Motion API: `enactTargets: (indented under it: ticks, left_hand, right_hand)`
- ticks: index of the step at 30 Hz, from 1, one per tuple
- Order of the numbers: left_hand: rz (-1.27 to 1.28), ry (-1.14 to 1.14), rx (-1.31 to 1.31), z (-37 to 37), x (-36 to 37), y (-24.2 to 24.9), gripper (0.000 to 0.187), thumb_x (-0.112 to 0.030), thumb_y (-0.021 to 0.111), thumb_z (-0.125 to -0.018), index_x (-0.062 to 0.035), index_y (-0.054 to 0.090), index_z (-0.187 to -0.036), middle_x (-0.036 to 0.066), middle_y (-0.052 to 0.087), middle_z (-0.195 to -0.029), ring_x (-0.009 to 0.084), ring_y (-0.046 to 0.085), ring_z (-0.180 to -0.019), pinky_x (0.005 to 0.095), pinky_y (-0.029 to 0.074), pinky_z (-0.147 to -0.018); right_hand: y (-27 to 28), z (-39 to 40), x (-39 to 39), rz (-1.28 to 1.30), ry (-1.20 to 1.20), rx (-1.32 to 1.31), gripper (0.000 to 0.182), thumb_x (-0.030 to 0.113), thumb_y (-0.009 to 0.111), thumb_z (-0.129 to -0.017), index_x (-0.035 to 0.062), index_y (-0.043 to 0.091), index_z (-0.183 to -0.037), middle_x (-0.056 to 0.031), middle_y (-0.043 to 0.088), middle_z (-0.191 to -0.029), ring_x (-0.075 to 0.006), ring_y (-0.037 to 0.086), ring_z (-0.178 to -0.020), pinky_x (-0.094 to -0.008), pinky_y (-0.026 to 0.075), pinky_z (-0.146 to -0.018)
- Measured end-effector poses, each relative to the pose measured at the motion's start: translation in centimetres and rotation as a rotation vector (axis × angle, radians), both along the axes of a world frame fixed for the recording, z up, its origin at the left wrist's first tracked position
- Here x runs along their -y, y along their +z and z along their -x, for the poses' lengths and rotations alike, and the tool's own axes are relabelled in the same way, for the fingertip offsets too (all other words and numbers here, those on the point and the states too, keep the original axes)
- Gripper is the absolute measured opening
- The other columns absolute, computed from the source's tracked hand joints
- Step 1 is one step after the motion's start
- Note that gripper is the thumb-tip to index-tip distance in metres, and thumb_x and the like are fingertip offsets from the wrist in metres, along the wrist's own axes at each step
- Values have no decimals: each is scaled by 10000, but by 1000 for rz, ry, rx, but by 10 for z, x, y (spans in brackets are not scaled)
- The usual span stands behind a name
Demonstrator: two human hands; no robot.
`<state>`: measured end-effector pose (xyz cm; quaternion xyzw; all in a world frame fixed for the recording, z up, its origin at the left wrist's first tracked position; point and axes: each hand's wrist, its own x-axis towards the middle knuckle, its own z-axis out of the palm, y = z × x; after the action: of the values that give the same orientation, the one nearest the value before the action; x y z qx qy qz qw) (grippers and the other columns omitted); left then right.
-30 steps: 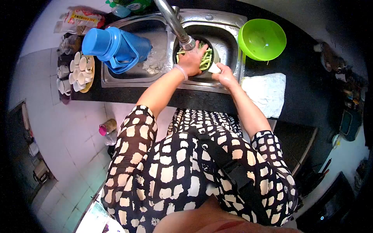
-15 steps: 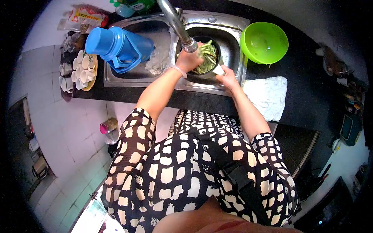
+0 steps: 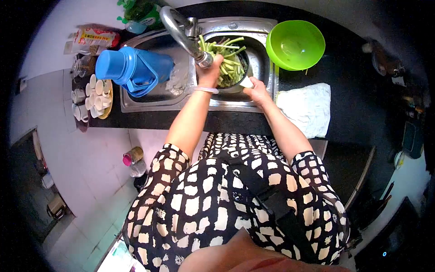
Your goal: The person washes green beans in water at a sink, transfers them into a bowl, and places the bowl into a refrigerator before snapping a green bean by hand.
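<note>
A red-and-white plastic packet (image 3: 96, 38) bears printed writing too small to read, as does the pale label on the green plastic bottle (image 3: 144, 12) behind the sink; no brand can be told. The double-bowl stainless-steel sink (image 3: 156, 105) is set into the glossy black bench (image 3: 235, 119), along its far edge.

In its right-hand bowl sits a dark-rimmed round pan (image 3: 247, 68) with a white handle (image 3: 247, 82), holding slender, pale-green cut stalks (image 3: 232, 68), some poking past the rim beneath the curved chrome tap (image 3: 174, 28). The left hand (image 3: 208, 75) reaches up from a bent arm, fingers curled against the stalks, partly hidden by the tap. The right hand (image 3: 258, 92) comes in at a slant, fingers closed on the handle.

A smooth blue plastic jug (image 3: 136, 70) leans in the left-hand bowl. Right of the sink are a shiny lime-green plastic bowl (image 3: 295, 45) and a rumpled white cloth (image 3: 306, 110).
</note>
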<state>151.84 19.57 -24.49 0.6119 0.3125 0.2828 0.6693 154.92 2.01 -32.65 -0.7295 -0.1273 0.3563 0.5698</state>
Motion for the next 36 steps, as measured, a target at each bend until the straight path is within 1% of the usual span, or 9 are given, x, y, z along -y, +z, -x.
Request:
enactTargets:
  ticks: [8,10,13,20,22,23,31,32,36]
  left_hand:
    - [201,102,241,-50,40,17,450,39,625,-704,-18,417,-1099,64,547,-896,157,556,-732,281,477,-654]
    - [198,82,347,-67,55,30,406,42,638,-696,-26,452,-1050,37,554,-862,139,554,-703,269,468,-628]
    - [199,45,388,-97,77,48,397,36,646,-676,-31,479,-1030,25,564,-842,124,550,-692,256,463,-633]
    - [38,-413,294,-156,113,35,467,-130,740,-666,-44,506,-1060,72,597,-931,192,583,-834,315,481,-777]
    - [-870,-322,-82,-153,117,37,538,-257,754,-662,-58,529,-1108,128,596,-975,267,570,-914,372,448,-843]
    - [-865,-305,-40,-152,120,35,519,-321,741,-654,-67,580,-1078,165,593,-983,307,550,-960,391,419,-878]
    - [-648,-354,96,-97,90,40,165,-54,553,-784,-56,629,-931,135,611,-931,251,606,-795,299,486,-697]
    - [-725,-331,122,-80,83,45,170,7,513,-784,-49,625,-900,123,611,-915,239,606,-795,306,485,-701]
    - [-742,-266,100,-7,51,27,243,102,442,-741,-29,604,-866,119,602,-900,245,590,-830,311,482,-711]
  right_hand:
    - [28,-3,2,-4,29,-41,353,77,617,-607,1,573,-948,-59,595,-776,-149,546,-671,-279,440,-597]
    - [42,-10,5,101,110,-76,402,98,656,-595,-15,586,-973,-112,640,-840,-203,596,-799,-312,460,-738]
    - [-8,-4,4,44,100,-18,416,114,671,-600,-19,572,-982,-165,620,-929,-236,591,-855,-330,459,-765]
    - [9,-9,9,-38,137,11,493,198,672,-626,28,552,-1073,-153,615,-1006,-259,581,-926,-341,440,-808]
    - [6,-12,10,-18,153,5,512,234,685,-624,36,555,-1078,-148,613,-1027,-263,579,-947,-340,436,-823]
    - [7,-14,10,3,159,-6,516,239,687,-625,36,554,-1080,-146,613,-1028,-263,580,-948,-340,437,-824]
    - [0,-22,10,264,232,266,510,230,714,-600,21,564,-1041,-147,624,-971,-250,592,-868,-338,449,-791]
    - [30,-22,8,155,116,-69,471,175,702,-592,23,575,-1019,-121,630,-940,-204,586,-833,-320,451,-780]
    - [21,-17,4,-41,-13,-205,329,36,610,-620,11,583,-947,-61,608,-821,-135,553,-741,-258,446,-679]
